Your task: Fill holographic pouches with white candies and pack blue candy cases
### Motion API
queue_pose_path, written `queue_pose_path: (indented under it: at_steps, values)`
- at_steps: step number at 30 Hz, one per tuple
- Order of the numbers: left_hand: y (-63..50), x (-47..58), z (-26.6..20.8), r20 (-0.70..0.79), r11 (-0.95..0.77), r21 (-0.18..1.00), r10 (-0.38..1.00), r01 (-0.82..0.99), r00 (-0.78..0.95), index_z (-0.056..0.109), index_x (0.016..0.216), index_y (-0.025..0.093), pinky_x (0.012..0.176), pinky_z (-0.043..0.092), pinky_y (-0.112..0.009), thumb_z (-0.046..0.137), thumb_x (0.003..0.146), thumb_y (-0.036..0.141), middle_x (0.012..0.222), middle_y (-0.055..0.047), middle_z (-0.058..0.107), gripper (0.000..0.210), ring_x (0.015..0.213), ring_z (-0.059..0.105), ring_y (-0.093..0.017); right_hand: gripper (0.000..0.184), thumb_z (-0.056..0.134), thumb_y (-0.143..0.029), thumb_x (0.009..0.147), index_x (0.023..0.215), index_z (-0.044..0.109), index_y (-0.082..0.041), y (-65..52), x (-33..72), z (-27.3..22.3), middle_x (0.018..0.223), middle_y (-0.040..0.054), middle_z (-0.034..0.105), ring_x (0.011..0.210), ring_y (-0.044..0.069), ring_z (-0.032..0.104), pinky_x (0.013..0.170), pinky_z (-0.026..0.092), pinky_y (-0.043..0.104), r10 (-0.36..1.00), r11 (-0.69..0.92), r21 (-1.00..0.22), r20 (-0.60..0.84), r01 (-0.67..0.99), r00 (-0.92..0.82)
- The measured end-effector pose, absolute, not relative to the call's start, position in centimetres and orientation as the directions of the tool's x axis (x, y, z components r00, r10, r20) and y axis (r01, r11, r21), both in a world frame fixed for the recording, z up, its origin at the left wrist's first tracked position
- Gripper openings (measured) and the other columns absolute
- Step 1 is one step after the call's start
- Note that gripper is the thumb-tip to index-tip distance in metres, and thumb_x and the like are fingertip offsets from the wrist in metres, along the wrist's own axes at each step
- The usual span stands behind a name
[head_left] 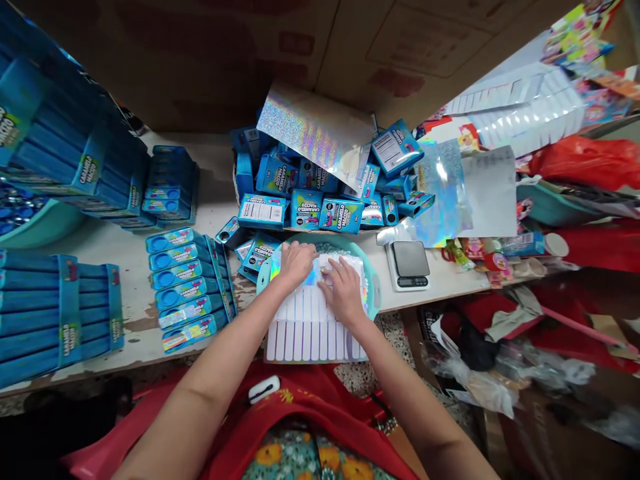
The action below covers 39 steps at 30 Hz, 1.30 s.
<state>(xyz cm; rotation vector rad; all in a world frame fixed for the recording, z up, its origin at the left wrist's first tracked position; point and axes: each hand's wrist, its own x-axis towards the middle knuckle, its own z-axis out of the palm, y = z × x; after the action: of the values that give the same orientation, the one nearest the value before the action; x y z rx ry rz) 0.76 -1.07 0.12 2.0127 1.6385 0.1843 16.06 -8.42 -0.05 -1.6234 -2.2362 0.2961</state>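
A sheet of white label strips [314,341] with holographic backing lies across a teal basin [373,272] in front of me. My left hand [299,262] is at the sheet's far left part, fingers curled and pinched on it. My right hand [343,287] rests on the sheet's right half, its fingers spread over the labels. Whether a peeled label is between the fingers is too small to tell. Small white pieces show in the basin around the sheet. Behind it, blue candy boxes [341,215] are heaped in an open carton.
A holographic sheet [315,137] lies on the box heap. To the right are a digital scale [409,265] and more shiny sheets [445,193]. Packed blue boxes [183,287] stand at left, with taller stacks [65,133] beyond. A large cardboard box [210,60] forms the back.
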Motion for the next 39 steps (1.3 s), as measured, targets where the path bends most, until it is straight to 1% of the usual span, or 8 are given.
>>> queue_pose_path:
  at_steps: [5,11,16,22,27,32,36,39]
  values:
    - [-1.9,0.0,1.4,-0.153,-0.062,0.644,0.966,0.762,0.208,0.063,0.107,0.015,0.092,0.029,-0.042,0.039,0.092,0.028,0.11,-0.013,0.063,0.031,0.108,0.048,-0.027,0.018,0.051,-0.034,0.091,0.084,0.059,-0.02,-9.2,16.6,6.9,0.083,0.0059,0.065,0.084,0.02,0.06,0.079,0.046,0.035,0.982,0.177,-0.59,0.165,0.787,-0.097]
    - [-6.9,-3.2,7.3,-0.053,0.022,0.997,0.91,0.078,0.412,0.048,0.127,0.019,0.081,0.045,-0.028,0.047,0.088,0.033,0.113,-0.009,0.062,0.042,0.101,0.058,-0.018,0.018,0.058,-0.036,0.085,0.077,0.056,-0.021,-9.8,14.2,13.3,0.073,-0.0003,0.061,0.07,0.015,0.056,0.07,0.046,0.029,0.997,0.079,-0.789,0.047,0.609,-0.069]
    - [-12.3,-9.0,9.9,-0.263,0.206,0.948,0.936,0.241,0.233,0.061,0.078,0.017,0.059,0.042,-0.023,0.045,0.085,0.029,0.065,0.001,0.059,0.021,0.06,0.054,-0.011,0.019,0.063,-0.039,0.081,0.078,0.061,-0.02,-11.1,8.3,12.2,0.076,0.0025,0.063,0.073,0.017,0.058,0.066,0.046,0.03,0.987,-0.064,-0.905,-0.119,0.421,-0.105]
    - [-17.5,-21.0,10.8,-0.287,0.307,0.849,0.951,0.429,-0.113,0.051,0.112,0.022,0.059,0.039,-0.023,0.041,0.088,0.031,0.062,0.005,0.056,0.028,0.059,0.052,-0.012,0.011,0.068,-0.031,0.076,0.072,0.07,-0.022,-11.8,-3.8,9.1,0.097,0.0065,0.061,0.098,0.022,0.056,0.084,0.046,0.035,0.97,0.026,-0.909,-0.078,0.416,-0.231]
    - [-17.4,-25.6,7.4,-0.268,0.341,0.817,0.939,0.465,-0.217,0.045,0.103,0.019,0.061,0.039,-0.024,0.038,0.087,0.029,0.061,0.006,0.049,0.02,0.057,0.049,-0.012,0.01,0.063,-0.023,0.076,0.068,0.066,-0.019,-10.9,-10.1,6.6,0.096,0.0063,0.053,0.098,0.021,0.051,0.092,0.039,0.037,0.961,0.18,-0.808,0.023,0.561,-0.276]
    - [-17.0,-24.4,3.8,-0.262,0.4,0.774,0.908,0.492,-0.326,0.043,0.109,0.019,0.061,0.039,-0.026,0.03,0.09,0.032,0.071,0.001,0.055,0.027,0.065,0.054,-0.015,0.023,0.067,-0.025,0.068,0.087,0.055,-0.018,-10.7,-10.9,4.9,0.094,0.0031,0.05,0.086,0.018,0.05,0.08,0.044,0.031,0.984,0.09,-0.839,-0.01,0.537,-0.18]
    - [-18.3,-24.6,3.9,-0.388,0.542,0.533,0.839,0.65,-0.382,0.045,0.117,0.017,0.062,0.04,-0.029,0.039,0.088,0.034,0.078,-0.004,0.061,0.035,0.071,0.059,-0.021,0.021,0.058,-0.028,0.078,0.096,0.051,-0.019,-10.9,-8.4,4.6,0.095,0.0019,0.051,0.079,0.014,0.052,0.071,0.046,0.027,0.988,0.05,-0.919,-0.01,0.39,-0.151]
    - [-18.7,-23.8,6.1,-0.12,0.542,0.433,0.826,0.72,-0.55,0.054,0.108,0.018,0.065,0.043,-0.031,0.044,0.087,0.039,0.085,-0.007,0.063,0.031,0.076,0.059,-0.022,0.019,0.05,-0.027,0.086,0.103,0.051,-0.02,-10.2,-3.3,4.4,0.099,0.0037,0.053,0.084,0.015,0.054,0.074,0.047,0.029,0.993,0.114,-0.92,0.114,0.375,-0.022]
